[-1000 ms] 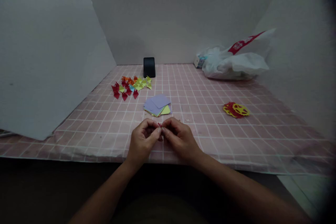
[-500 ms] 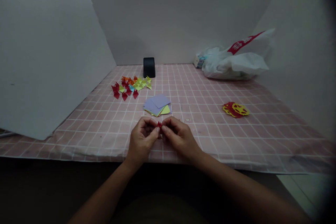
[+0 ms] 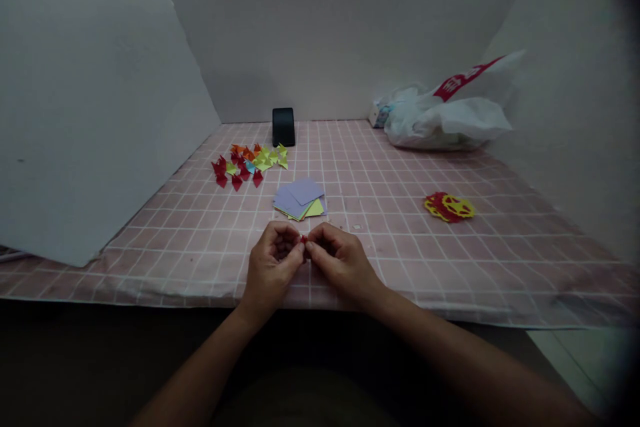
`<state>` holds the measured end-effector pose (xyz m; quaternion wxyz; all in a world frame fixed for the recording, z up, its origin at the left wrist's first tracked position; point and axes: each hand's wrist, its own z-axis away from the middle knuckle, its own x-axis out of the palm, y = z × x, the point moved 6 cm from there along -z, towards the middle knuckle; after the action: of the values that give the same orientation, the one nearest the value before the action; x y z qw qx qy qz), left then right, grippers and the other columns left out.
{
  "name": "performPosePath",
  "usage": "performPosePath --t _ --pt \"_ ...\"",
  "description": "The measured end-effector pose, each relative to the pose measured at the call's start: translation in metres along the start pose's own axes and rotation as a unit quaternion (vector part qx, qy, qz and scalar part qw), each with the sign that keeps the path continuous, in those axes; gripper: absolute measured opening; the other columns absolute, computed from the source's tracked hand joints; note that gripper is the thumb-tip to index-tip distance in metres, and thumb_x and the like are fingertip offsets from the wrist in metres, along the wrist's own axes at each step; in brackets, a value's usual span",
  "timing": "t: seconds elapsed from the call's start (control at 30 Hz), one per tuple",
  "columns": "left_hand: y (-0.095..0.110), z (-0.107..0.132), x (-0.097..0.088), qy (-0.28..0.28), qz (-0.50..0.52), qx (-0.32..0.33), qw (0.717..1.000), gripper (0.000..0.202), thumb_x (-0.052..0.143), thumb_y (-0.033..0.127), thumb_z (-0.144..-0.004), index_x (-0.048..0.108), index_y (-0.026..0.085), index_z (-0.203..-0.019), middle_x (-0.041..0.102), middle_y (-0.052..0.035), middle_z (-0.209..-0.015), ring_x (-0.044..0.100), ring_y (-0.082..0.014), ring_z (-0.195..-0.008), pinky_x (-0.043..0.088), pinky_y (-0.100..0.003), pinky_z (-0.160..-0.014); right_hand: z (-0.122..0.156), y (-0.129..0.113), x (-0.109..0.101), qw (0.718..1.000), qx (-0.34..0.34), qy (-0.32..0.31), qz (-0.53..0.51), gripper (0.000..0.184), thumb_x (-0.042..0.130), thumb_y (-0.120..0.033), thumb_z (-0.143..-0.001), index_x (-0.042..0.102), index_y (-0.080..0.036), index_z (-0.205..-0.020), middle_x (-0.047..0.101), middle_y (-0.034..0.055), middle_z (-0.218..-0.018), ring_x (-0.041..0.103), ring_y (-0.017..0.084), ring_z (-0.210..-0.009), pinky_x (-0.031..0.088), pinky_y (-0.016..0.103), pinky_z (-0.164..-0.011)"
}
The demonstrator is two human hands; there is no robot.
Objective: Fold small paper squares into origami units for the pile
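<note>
Between my fingertips is a small red folded paper piece, its pointed tips showing above the thumbs and the rest covered. My left hand pinches it from the left, with thumb and forefinger closed. From the right, my right hand grips it in the same way. Just beyond the hands lies a loose stack of square paper sheets, purple on top with yellow and other colours peeking out. Farther back on the left, several folded paper pieces in red, orange, yellow and blue sit in a cluster.
A black phone stands tilted near the back wall. At the back right rests a white plastic bag beside a small box. Red and yellow cut-out discs lie on the right of the checked tablecloth. White panels enclose the table.
Both hands stay in nearly the same place, still pinching the red paper. Slightly less of its tips shows between the fingers now. The view has shifted very slightly.
</note>
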<state>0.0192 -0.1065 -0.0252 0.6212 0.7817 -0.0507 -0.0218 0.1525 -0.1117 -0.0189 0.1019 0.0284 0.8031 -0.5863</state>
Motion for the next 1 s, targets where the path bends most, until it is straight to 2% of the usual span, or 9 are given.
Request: performPosePath --t 0.13,0.33,0.47,0.63,0.87,1.0 --pt "-0.001 -0.001 0.000 -0.006 0.007 -0.001 1.000 0.014 0.067 0.018 -0.081 0.055 0.019 -0.087 0.060 0.0028 -0.079 0.063 -0.0095 -0.066 0.055 -0.022 -0.064 0.000 0.003 0.001 0.999 0.026 -0.002 -0.020 0.013 0.057 -0.017 -0.085 0.058 -0.019 -0.072 0.060 -0.0015 -0.067 0.055 0.012 -0.062 0.043 0.025 -0.060" --pt "-0.006 -0.002 -0.001 -0.006 0.037 -0.036 0.999 0.020 0.069 0.024 -0.084 0.058 0.019 -0.100 0.063 0.0016 -0.084 0.066 -0.0101 -0.068 0.056 -0.022 -0.064 0.001 0.011 0.000 0.992 0.085 -0.001 -0.089 0.016 0.059 -0.026 -0.087 0.057 -0.019 -0.073 0.058 -0.0030 -0.063 0.049 0.010 -0.051 0.039 0.023 -0.050" --pt "-0.006 -0.001 0.001 -0.021 -0.010 -0.063 0.998 0.013 0.068 0.026 -0.084 0.062 0.016 -0.090 0.066 0.0007 -0.078 0.066 -0.0100 -0.064 0.055 -0.022 -0.063 0.000 0.009 -0.001 0.994 0.068 0.005 -0.086 0.016 0.059 -0.024 -0.087 0.057 -0.019 -0.072 0.059 -0.0027 -0.064 0.051 0.010 -0.055 0.041 0.023 -0.053" --pt "-0.005 -0.002 0.001 0.003 -0.046 -0.086 0.995 0.011 0.067 0.026 -0.080 0.062 0.016 -0.078 0.064 0.0023 -0.066 0.063 -0.0100 -0.056 0.053 -0.021 -0.056 0.001 0.008 0.000 0.997 0.049 -0.007 -0.058 0.016 0.058 -0.021 -0.087 0.057 -0.019 -0.072 0.059 -0.0025 -0.066 0.052 0.011 -0.057 0.041 0.023 -0.055" --pt "-0.007 -0.004 0.001 -0.012 -0.018 -0.090 0.996 0.014 0.068 0.029 -0.080 0.063 0.016 -0.079 0.065 0.0020 -0.067 0.064 -0.0109 -0.056 0.054 -0.022 -0.057 0.000 0.011 0.001 0.995 0.063 -0.008 -0.078 0.015 0.056 -0.023 -0.088 0.056 -0.020 -0.073 0.058 -0.0027 -0.064 0.052 0.011 -0.056 0.042 0.024 -0.056" --pt "-0.007 -0.004 0.001 -0.008 -0.036 -0.089 0.995 0.013 0.068 0.027 -0.078 0.062 0.016 -0.077 0.064 0.0023 -0.068 0.062 -0.0105 -0.056 0.051 -0.021 -0.055 0.000 0.006 -0.001 0.999 0.038 0.006 -0.016 0.015 0.055 -0.019 -0.085 0.055 -0.020 -0.071 0.057 -0.0022 -0.065 0.052 0.012 -0.061 0.041 0.025 -0.060"
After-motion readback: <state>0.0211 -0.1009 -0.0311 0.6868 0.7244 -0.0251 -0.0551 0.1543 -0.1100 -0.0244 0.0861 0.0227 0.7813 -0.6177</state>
